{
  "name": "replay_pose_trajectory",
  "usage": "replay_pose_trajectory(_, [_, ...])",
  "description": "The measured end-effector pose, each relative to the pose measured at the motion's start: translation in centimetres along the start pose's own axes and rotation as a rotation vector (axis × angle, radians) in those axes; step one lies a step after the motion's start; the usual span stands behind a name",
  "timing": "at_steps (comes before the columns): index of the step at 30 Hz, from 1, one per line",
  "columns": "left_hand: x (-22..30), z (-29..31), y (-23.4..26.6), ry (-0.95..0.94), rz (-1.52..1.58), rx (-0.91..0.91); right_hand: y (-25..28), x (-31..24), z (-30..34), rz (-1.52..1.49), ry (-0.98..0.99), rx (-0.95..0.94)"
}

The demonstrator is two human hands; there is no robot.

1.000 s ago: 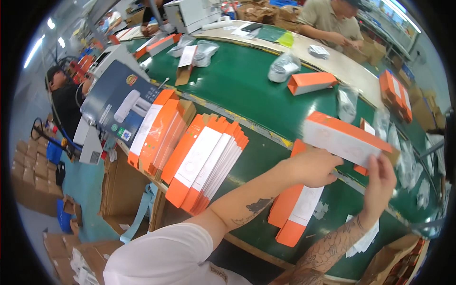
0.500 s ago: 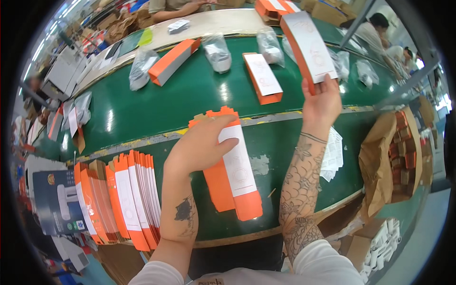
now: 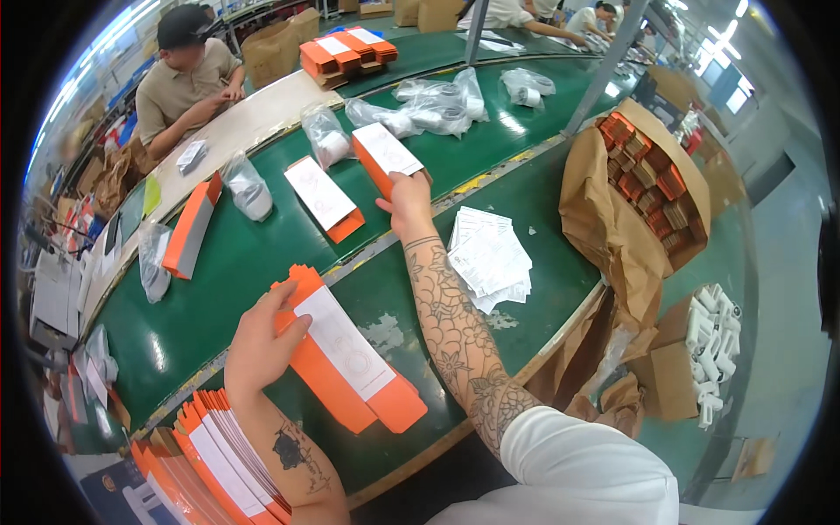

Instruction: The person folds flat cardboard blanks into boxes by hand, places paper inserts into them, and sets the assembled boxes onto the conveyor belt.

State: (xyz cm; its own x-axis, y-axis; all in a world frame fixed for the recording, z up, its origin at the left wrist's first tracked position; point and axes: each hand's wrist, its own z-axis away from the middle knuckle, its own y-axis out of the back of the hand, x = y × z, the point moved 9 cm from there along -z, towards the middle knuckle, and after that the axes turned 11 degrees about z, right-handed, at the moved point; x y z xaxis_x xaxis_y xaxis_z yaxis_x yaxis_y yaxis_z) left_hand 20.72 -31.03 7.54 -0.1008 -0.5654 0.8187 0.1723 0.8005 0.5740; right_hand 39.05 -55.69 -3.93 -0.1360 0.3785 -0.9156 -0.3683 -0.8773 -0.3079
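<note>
The right hand (image 3: 409,203) was stretched far out over the green bench (image 3: 262,254), its grip closed on the near end of an assembled orange-and-white carton (image 3: 385,155) — thumb on one side, fingers wrapped round the other, the box tilting away from the person. The left hand (image 3: 258,346) lay nearer the body, fingers spread and pressed flat on a small pile of flattened orange cartons (image 3: 346,359), pinning rather than clutching — a loose, wide grip on the upper end of the pile. That pile lay diagonally on the bench's near strip, well apart from the held carton. Just left of the held box lay a second assembled carton (image 3: 322,197). Right of the outstretched forearm sat a stack of white leaflets (image 3: 488,258). At the lower left stood a fanned row of flat cartons (image 3: 219,451).
</note>
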Motion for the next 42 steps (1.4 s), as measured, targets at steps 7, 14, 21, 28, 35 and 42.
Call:
replay_pose_trajectory(7, [-4.2,-0.8,0.8,0.131,0.006,0.085,-0.2,-1.7,-0.4,0.610,0.367,0.109])
replay_pose_trajectory(14, [-7.7,-1.5,1.0,0.265,-0.219,0.098,-2.2,-4.8,3.4,0.967,0.342,-0.069])
replay_pose_trajectory(21, [-10.9,-2.4,1.6,0.314,-0.144,0.219,-1.3,-1.6,-1.2,0.731,0.497,-0.019])
replay_pose_trajectory(28, [-9.9,-1.7,3.7,0.262,-0.075,0.353,-4.6,-6.6,6.5,1.357,0.475,-0.273])
replay_pose_trajectory(35, [-3.9,-0.4,6.3,-0.102,0.848,0.584,-13.0,-7.1,18.4,0.763,0.827,-0.839])
replay_pose_trajectory(42, [0.5,4.7,9.6,-0.397,0.895,0.890,-13.0,-12.5,25.1,0.222,0.769,-0.929])
